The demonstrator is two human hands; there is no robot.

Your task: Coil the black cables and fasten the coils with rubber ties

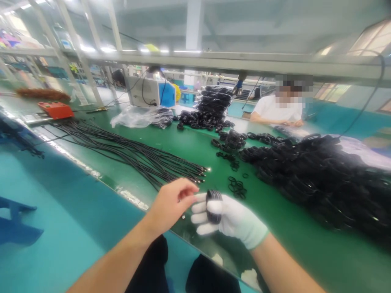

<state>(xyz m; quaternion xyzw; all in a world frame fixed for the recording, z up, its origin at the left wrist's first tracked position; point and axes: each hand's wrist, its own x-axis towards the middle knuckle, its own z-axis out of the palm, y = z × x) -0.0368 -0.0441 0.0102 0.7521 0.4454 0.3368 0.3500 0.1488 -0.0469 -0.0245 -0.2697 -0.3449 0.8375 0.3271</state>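
My right hand (233, 217), in a white glove, has a bundle of thin black rings (214, 195) at its fingers, with one gloved finger across the front of it. The other gloved fingers point left. My left hand (174, 203) is bare and sits close by, its thumb and forefinger curved with a gap between them, right by the gloved fingertips. I see nothing in it; its other fingers are partly hidden. Behind it, long black cables (131, 150) with shiny ends lie along the green table (189, 150). A few loose black rings (236, 187) lie beyond my right hand.
A large heap of black coils (308, 175) fills the right side. Bagged black coils (214, 99) stand stacked at the back, near a grey and blue machine (149, 92). A red box (55, 110) sits far left. A person in white (275, 108) works across the table.
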